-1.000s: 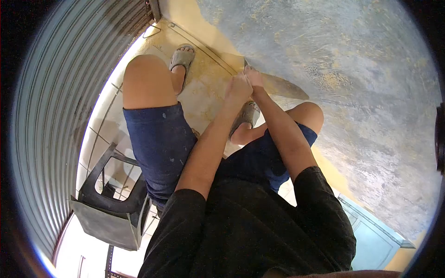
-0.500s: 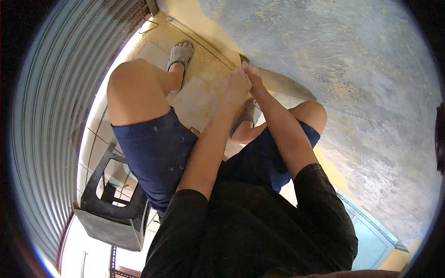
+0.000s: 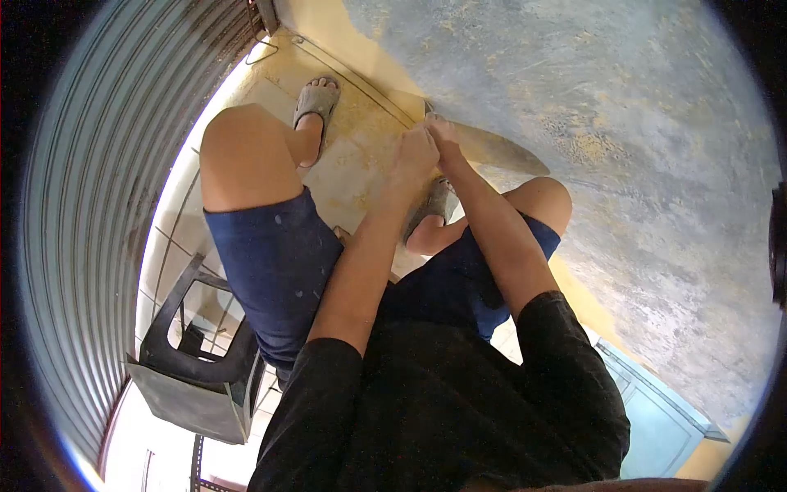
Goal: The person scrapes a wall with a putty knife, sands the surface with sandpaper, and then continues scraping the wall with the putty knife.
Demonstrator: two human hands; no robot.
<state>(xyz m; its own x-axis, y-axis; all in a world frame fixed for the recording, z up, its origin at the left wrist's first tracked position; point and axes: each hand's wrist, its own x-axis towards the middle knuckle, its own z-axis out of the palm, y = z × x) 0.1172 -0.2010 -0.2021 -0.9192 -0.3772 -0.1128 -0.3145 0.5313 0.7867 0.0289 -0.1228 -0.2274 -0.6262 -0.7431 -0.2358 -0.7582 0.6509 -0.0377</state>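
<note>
My left hand point(image 3: 416, 153) is closed, its fingers curled near the lower part of the wall. Right beside it, my right hand point(image 3: 443, 134) is also closed, and the two hands meet at the knuckles. A small dark edge point(image 3: 429, 107) shows just beyond the right hand's fingers; I cannot tell what the hands grip. Close by stands the wall point(image 3: 590, 107), streaked grey and blue over yellow. A tan, tapering patch point(image 3: 500, 149) runs along the wall's lower part from the right hand.
My knees are apart, with a sandal point(image 3: 316, 100) on the yellowish, stained floor point(image 3: 344, 176) and another sandal point(image 3: 436, 198) below the hands. A corrugated metal shutter point(image 3: 90, 205) rises on the left. Behind my left thigh is a dark plastic stool point(image 3: 193, 369). A light blue panel point(image 3: 656, 418) is at lower right.
Both hands have shifted slightly toward the left and down in the view, still together. My left knee appears a little further right.
</note>
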